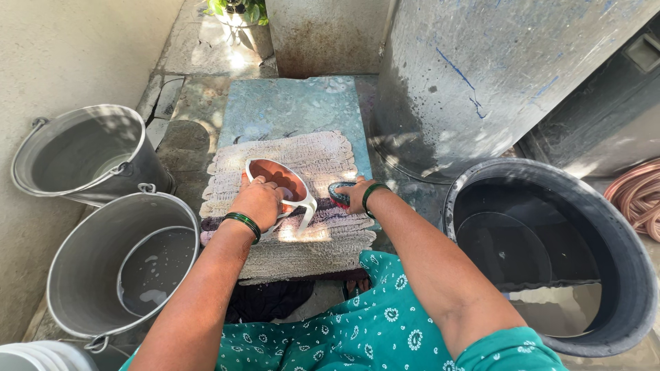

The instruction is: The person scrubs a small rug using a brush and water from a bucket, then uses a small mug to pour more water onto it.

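Altogether, one large dark tub [622, 275] of water stands right of the mat, two metal buckets [103, 268] left of it. One pale shaggy mat [323, 158] lies on a stone slab. On the mat, the left hand [258, 201] grips one scoop-like mug [280, 180]; the right hand [357, 196] closes on one scrubbing brush [339, 193].

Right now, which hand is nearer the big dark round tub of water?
Right. The right hand grips a scrub brush on the mat, on the side toward the dark tub; the left hand holds a mug farther away.
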